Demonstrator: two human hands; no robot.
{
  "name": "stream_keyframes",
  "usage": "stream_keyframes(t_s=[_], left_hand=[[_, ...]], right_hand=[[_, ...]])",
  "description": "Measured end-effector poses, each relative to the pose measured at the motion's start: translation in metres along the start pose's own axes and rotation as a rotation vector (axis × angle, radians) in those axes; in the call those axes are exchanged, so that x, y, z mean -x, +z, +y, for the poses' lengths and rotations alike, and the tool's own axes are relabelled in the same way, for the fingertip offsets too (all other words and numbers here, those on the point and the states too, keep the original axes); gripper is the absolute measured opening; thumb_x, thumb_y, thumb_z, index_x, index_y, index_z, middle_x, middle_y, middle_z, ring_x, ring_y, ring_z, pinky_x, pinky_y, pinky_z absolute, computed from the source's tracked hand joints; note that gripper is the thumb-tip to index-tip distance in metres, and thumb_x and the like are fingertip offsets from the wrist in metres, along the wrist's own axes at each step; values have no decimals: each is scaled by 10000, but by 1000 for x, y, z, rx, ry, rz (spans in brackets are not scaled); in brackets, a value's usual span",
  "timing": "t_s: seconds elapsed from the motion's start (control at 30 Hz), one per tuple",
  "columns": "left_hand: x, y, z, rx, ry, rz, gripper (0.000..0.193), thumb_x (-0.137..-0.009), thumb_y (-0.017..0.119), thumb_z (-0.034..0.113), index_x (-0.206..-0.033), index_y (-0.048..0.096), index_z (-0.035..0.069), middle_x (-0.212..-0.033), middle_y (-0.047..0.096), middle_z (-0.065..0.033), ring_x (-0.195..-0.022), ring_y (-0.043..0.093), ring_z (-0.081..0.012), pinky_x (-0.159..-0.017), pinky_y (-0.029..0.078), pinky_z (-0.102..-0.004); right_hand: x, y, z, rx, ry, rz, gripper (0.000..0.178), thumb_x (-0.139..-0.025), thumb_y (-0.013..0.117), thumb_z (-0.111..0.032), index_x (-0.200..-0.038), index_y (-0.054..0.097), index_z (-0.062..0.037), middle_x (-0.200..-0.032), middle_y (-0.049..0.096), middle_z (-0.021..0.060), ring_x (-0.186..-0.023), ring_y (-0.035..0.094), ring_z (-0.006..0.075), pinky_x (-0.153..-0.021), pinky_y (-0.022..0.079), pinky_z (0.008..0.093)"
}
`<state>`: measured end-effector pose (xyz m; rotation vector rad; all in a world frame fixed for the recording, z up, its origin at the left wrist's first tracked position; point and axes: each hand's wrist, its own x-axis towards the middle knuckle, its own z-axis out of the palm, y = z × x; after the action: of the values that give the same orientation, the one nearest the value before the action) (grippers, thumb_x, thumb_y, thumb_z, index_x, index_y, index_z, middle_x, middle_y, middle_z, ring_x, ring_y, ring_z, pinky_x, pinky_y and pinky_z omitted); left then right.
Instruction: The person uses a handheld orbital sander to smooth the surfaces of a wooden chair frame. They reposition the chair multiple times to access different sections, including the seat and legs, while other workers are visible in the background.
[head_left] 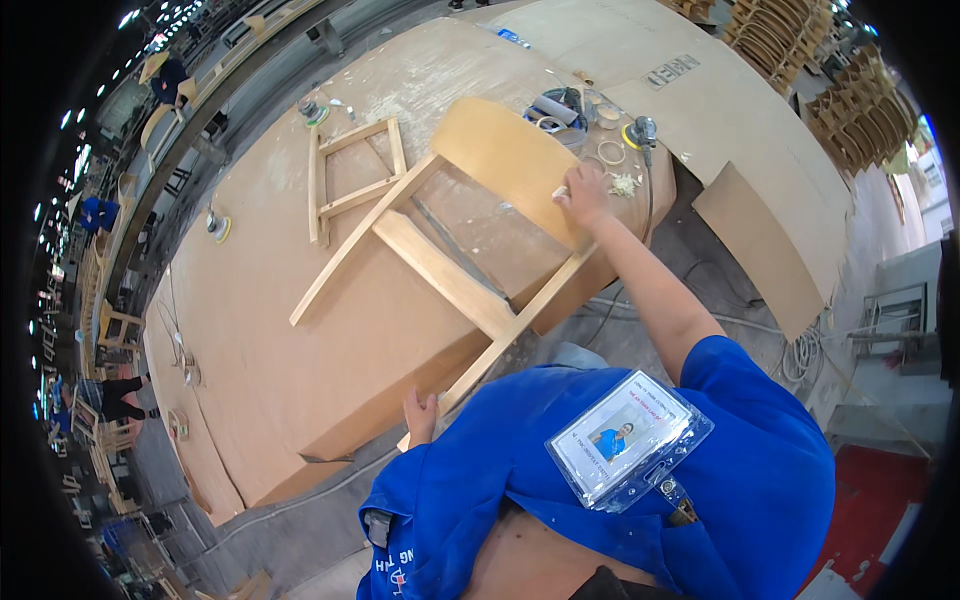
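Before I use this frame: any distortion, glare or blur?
Head view: strong fisheye, black around the rim; head view: the bright opening at the right edge is washed out, and the badge holder shows some glare; head view: the chair frame looks fairly sharp, the far left background too small for detail.

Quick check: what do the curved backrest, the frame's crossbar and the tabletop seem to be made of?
Curved backrest: wood, possibly bent plywood; smooth, even tan surface.
Crossbar: probably solid wood; pale, streaky tone, seemingly unpainted.
Tabletop: brown sheeting, perhaps hardboard or cardboard; flat, matte, with whitish marks, too plain to tell which.
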<state>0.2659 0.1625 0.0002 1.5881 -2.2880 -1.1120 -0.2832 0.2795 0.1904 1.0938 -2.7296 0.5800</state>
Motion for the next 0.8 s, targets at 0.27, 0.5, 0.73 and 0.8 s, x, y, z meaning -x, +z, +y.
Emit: stream_keyframes(t_s=[0.27,0.5,0.73,0.8], left_hand=[[-70,45,81,-8,41,-95,625,-845,712,292,-1342,501,-23,-1147,552,-228,-943,587,-309,-835,490,-410],[-146,87,205,-192,47,41,651,-848,702,316,-1374,474,9,-1310,454,-270,-1216,469,-407,-1027,400,-459],[-222,112,256,-452,-238,294,744,-883,643,417,-1493,334,126,-1500,249,-307,-1366,299,-454,-1105,302,-525],[-235,118,260,-435,-297,356,740,-904,603,440,-1515,292,161,-1502,252,-302,-1370,300,-445,-1102,308,-526]], right_hand=[[-11,-1,48,-633,11,-168,143,-850,670,-190,-927,657,-71,-976,607,90,-975,566,299,-825,471,393],[-53,38,221,-589,415,-196,183,-830,695,-207,-843,645,-31,-814,652,140,-788,625,310,-713,493,384],[-76,106,281,-188,417,-441,248,-800,740,-242,-878,653,-22,-921,673,184,-945,638,371,-822,504,464],[-79,113,289,-154,448,-487,263,-798,748,-245,-910,650,-28,-962,672,179,-965,634,369,-839,501,468]])
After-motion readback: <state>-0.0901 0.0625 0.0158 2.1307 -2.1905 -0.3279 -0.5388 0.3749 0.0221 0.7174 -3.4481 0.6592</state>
